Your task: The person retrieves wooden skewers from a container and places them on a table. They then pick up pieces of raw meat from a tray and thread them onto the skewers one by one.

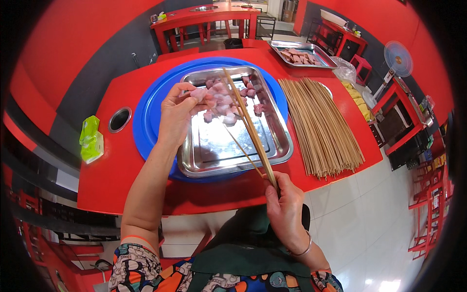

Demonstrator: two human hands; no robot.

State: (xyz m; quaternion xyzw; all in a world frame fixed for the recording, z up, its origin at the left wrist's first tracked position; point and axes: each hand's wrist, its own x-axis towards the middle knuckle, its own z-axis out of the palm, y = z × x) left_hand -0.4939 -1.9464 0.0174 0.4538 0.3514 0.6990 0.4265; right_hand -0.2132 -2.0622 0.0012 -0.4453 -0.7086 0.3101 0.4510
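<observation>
My left hand pinches a small piece of pinkish raw meat above the upper left of a steel tray. My right hand, near the table's front edge, grips a bundle of thin wooden skewers that slants up over the tray. One single skewer parts from the bundle and reaches towards the meat in my left hand; whether its tip is in the meat I cannot tell. More raw meat pieces lie in the tray's upper half. Under the tray is a round blue plastic tray.
A large pile of wooden skewers lies on the red table to the right. Behind it stands a second steel tray with meat slices. A green tissue pack and a round table hole are at left.
</observation>
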